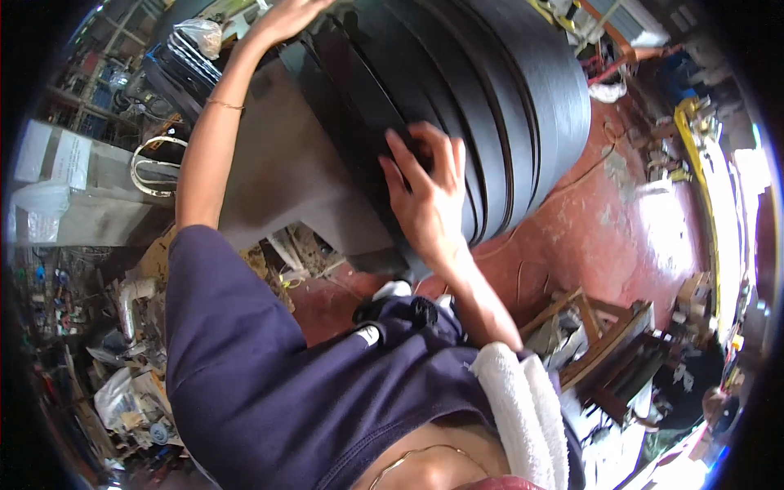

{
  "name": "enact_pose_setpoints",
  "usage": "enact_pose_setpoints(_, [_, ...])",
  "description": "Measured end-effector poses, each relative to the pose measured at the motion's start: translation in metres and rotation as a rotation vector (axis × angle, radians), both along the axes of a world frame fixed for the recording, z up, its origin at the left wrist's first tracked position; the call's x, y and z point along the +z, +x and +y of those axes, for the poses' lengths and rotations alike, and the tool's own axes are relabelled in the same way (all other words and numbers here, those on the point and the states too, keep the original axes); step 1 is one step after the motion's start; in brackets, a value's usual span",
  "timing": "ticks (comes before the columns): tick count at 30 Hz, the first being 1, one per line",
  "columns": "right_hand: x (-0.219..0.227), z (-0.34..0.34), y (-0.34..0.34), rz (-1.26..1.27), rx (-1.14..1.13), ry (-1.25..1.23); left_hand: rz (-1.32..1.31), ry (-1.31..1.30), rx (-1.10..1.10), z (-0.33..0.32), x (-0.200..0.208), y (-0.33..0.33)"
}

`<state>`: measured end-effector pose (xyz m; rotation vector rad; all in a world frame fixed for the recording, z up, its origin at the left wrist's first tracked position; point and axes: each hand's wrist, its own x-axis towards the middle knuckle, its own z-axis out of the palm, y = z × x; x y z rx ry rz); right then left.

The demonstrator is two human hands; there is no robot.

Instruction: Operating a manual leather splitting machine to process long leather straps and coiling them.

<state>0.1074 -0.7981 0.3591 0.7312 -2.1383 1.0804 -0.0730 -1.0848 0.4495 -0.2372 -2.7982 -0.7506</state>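
Several wide black rubber-like bands (457, 90) lie side by side in a curved, barrel-like stack at the top centre. My right hand (426, 192) is at the near side of the stack, its fingers spread and bent over the dark bands. Nothing shows in its grasp, and I cannot tell how firmly it touches. Farther off, my left hand (290, 18) reaches to the left end of the stack with fingers stretched out, partly cut off by the picture's top edge. Beneath the stack's left side is a smooth grey-brown surface (273, 155).
A pale looped strap (151, 167) lies left on a grey bench (114, 216), near a plastic bag (41, 204). A wooden frame (600, 335) stands at lower right on the red floor (588, 237), where a thin cord (590, 167) runs. A yellow rail (694, 155) stands farther right.
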Motion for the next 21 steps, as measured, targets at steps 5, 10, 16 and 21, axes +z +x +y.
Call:
enact_pose_setpoints(5, [0.021,0.009,0.010,-0.033,0.025,0.123,0.210,-0.158,0.044,0.018,-0.035,0.019])
enact_pose_setpoints(10, [-0.016,0.064,0.039,-0.180,0.056,-0.053,0.094,0.054,0.118,0.029,-0.031,0.018])
enact_pose_setpoints(16, [-0.108,0.151,0.089,-0.468,-0.036,-0.347,0.260,-0.106,0.241,0.044,-0.022,0.042])
enact_pose_setpoints(21, [-0.192,0.259,0.125,-0.842,-0.341,-0.471,0.706,-0.151,0.042,0.132,-0.001,0.142])
